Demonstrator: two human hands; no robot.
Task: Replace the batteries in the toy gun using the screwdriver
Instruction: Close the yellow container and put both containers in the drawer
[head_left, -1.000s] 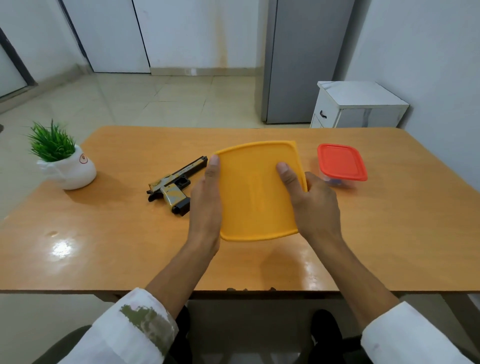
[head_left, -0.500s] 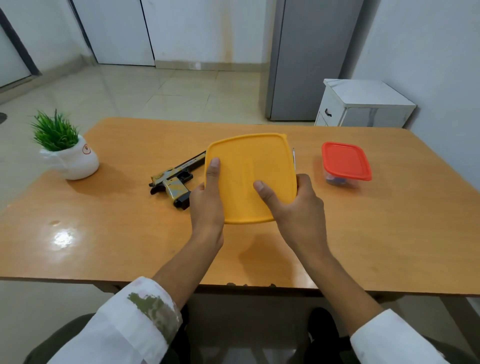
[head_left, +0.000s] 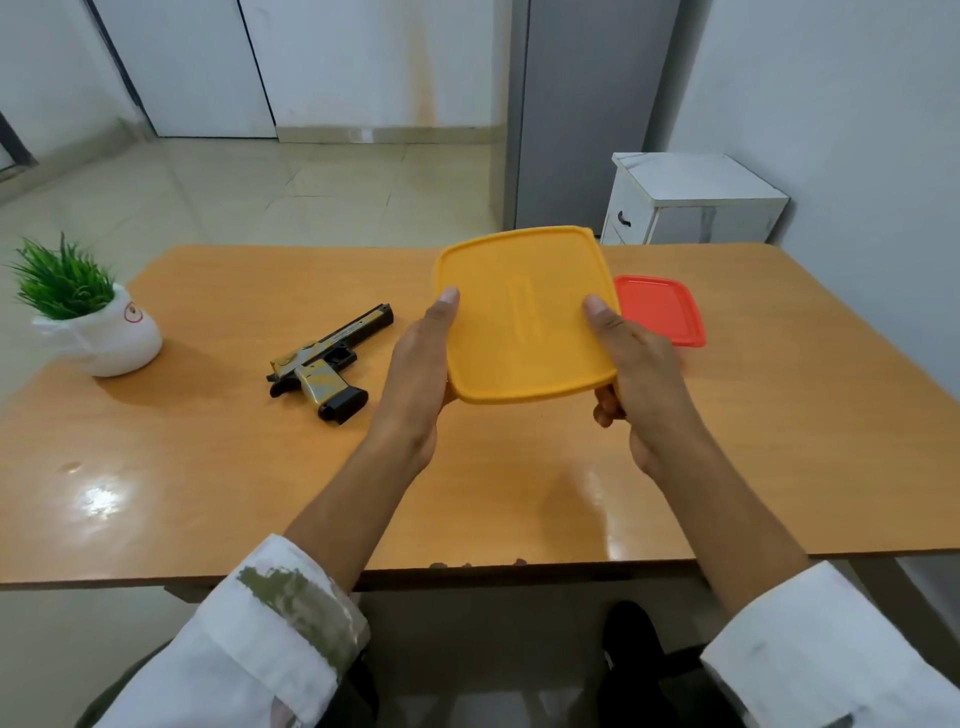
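Observation:
I hold a square container with a yellow lid (head_left: 524, 317) above the wooden table (head_left: 208, 467), lid facing me. My left hand (head_left: 415, 374) grips its left edge, thumb on the lid. My right hand (head_left: 634, 374) grips its right edge, thumb on top and fingers curled beneath. The toy gun (head_left: 324, 364), gold and black, lies on its side on the table to the left of my left hand, barrel pointing far right. No screwdriver or batteries are visible; what the container holds is hidden.
A smaller container with a red lid (head_left: 662, 309) stands on the table behind my right hand. A white pot with a green plant (head_left: 93, 322) sits at the far left. A white cabinet (head_left: 691, 202) and a grey fridge (head_left: 582, 114) stand beyond the table.
The yellow-lidded container has moved to the right and a little up, away from the gun. Both hands keep their grip, and my right thumb has shifted to the lid's right edge.

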